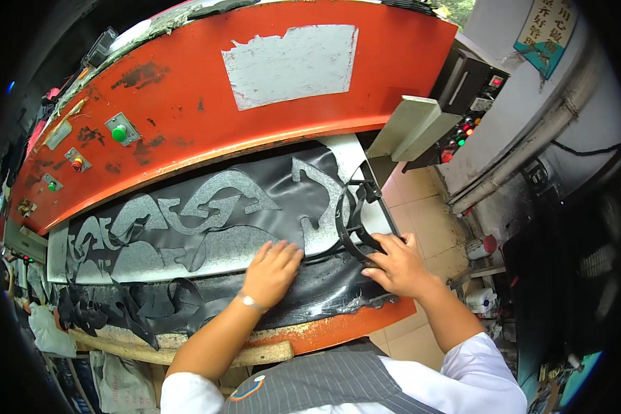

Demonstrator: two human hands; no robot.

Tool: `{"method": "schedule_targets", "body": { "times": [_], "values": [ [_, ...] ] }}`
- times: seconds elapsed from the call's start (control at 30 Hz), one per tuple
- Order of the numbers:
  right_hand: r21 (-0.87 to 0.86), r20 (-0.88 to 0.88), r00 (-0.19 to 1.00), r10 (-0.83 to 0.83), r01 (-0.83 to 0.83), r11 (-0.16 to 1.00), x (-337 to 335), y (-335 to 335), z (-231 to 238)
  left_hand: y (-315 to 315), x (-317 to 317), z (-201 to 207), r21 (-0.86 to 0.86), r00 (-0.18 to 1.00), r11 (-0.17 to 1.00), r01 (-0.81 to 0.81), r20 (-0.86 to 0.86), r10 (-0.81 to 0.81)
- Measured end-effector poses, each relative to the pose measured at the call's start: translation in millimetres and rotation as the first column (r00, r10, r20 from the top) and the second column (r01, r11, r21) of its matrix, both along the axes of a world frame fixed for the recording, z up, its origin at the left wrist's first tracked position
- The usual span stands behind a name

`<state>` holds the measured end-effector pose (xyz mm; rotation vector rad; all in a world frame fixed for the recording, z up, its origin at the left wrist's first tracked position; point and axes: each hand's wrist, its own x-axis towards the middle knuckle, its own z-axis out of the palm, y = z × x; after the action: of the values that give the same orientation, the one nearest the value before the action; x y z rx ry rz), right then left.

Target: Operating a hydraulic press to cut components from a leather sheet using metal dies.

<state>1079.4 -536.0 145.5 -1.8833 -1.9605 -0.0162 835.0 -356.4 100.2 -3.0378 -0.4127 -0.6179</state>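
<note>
A black, smooth sheet (283,181), leather-like, lies over a pale cutting board (58,252). Curved pieces have been cut out of it, so the board shows through the holes. My left hand (272,272) rests on the sheet's near edge, fingers stretched out and holding nothing. At the right end stands a dark metal cutting die (350,219), a curved strip frame, partly over the sheet's edge and a curved hole. My right hand (400,265) grips the die's near end between thumb and fingers. Part of that grip is hidden.
An orange press (186,83) with buttons spans the far side, its beam just beyond the board. Black scraps (145,303) lie along the near left edge above a wooden bar (255,354). A control box (466,83) and a pipe (517,155) stand at right.
</note>
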Motion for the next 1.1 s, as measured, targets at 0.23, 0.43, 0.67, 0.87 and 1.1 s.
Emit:
{"method": "schedule_targets", "body": {
  "times": [0.23, 0.43, 0.67, 0.87, 1.1],
  "values": [
    [-0.047, 0.044, 0.996, 0.084, -0.082, 0.996, 39, 37, 1, 32, 39, -31, -0.119, 0.988, 0.983, 0.143, 0.081, -0.134],
    [-0.066, 0.063, 0.981, 0.185, -0.181, 0.981, 15, 90, 3, 27, 23, -48, -0.295, 0.960, 0.944, 0.148, 0.271, -0.066],
    [-0.083, 0.159, 0.972, 0.174, -0.162, 0.983, -41, 164, -24, 23, 15, -63, -0.274, 0.943, 0.954, 0.121, 0.331, -0.025],
    [-0.121, 0.180, 0.978, 0.104, -0.083, 0.989, -73, 189, -41, 29, 9, -67, -0.373, 0.934, 0.923, 0.091, 0.352, 0.050],
    [-0.156, 0.144, 0.989, -0.034, 0.057, 0.986, -74, 241, -50, 40, 9, -64, -0.414, 0.932, 0.905, 0.101, 0.358, 0.060]
  ]
}}
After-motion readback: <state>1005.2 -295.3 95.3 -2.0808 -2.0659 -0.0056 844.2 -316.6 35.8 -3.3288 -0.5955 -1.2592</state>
